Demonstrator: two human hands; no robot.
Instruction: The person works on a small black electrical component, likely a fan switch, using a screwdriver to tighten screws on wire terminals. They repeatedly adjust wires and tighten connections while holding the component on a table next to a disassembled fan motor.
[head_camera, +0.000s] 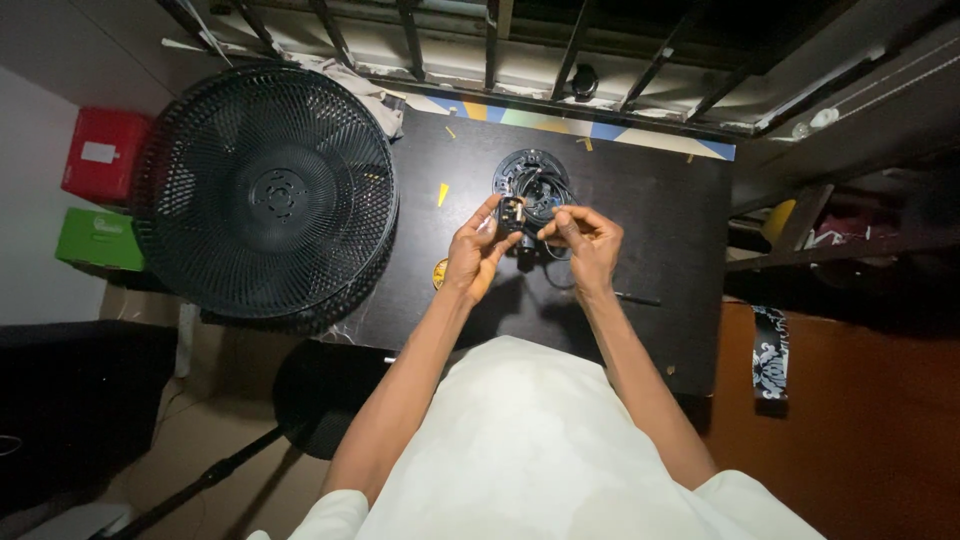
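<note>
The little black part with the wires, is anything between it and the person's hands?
Nothing visible. The left hand and right hand both pinch the small black part directly with their fingertips. Its wires run back to the round black housing on the dark table.

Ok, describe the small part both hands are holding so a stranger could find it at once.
On the black table, right of the big fan grille, a round black housing trails wires. Just below it, the left hand and right hand pinch a small dark part, the only piece lifted.

Dim room, overhead light, deep shadows, wide-angle edge distortion
</note>
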